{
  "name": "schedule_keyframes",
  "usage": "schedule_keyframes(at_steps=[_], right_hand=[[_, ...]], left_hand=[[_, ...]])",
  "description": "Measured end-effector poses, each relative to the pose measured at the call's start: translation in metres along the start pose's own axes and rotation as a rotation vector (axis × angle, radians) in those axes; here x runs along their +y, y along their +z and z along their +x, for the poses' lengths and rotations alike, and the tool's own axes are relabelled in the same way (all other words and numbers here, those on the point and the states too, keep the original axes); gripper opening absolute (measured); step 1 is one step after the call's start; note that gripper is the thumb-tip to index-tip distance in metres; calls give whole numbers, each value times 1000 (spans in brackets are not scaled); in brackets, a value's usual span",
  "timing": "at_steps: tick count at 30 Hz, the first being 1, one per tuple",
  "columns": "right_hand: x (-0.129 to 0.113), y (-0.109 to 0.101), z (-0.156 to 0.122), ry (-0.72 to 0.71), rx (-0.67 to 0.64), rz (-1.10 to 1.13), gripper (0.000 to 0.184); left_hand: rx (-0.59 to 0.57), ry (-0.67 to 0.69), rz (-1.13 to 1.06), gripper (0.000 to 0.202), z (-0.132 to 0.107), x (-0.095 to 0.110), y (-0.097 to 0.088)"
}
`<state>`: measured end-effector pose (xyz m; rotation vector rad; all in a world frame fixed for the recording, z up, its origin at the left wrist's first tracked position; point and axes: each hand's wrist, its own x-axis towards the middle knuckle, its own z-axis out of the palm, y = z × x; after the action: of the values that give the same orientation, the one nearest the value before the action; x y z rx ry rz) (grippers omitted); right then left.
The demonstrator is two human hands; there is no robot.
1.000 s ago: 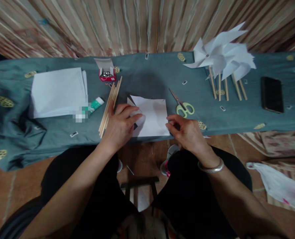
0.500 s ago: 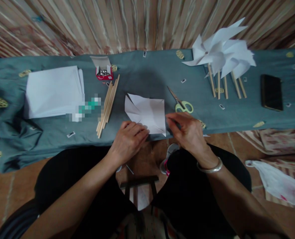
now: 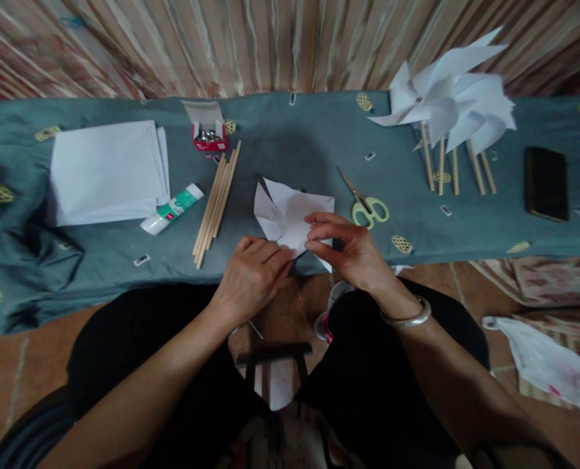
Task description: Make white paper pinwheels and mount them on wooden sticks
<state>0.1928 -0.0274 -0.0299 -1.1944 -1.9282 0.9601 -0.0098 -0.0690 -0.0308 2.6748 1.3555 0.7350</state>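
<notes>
A square of white paper (image 3: pixel 290 208), with slits running in from its corners, lies at the table's front edge. My left hand (image 3: pixel 257 273) is closed with its fingertips on the paper's near edge. Over the paper's right half reaches my right hand (image 3: pixel 353 251), thumb and forefinger pinched on a part of the sheet near the left fingertips. Its fingers hide much of that right half. Just right of the paper lie scissors (image 3: pixel 369 212) with light green handles. To the left is a small bundle of wooden sticks (image 3: pixel 216 208).
A glue stick (image 3: pixel 173 208) lies beside a stack of white paper (image 3: pixel 101 172). Behind the sticks stands an open red box (image 3: pixel 210 143) of small metal pieces. Several paper pinwheels (image 3: pixel 451 98) on sticks lie at the back right, with a black phone (image 3: pixel 547 184) beyond them.
My right hand has moved left from beside the paper's right edge onto the sheet and pinches it near my left hand. The left hand stays at the near edge. The view has shifted slightly.
</notes>
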Motion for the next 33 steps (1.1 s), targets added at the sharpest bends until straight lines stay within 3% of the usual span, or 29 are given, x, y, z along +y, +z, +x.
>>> schedule_keyframes(at_steps=[5,11,33], right_hand=[[1,12,3,10,92,-191,6],[-4,19,4,-12,97,-334,7],[2,23,2,-51,114,-322,8]], left_hand=[[-8,-16,-12,28,-2,1,-1],[-8,45,-10,21,-4,0,1],[-15,13,-50,20,-1,0,1]])
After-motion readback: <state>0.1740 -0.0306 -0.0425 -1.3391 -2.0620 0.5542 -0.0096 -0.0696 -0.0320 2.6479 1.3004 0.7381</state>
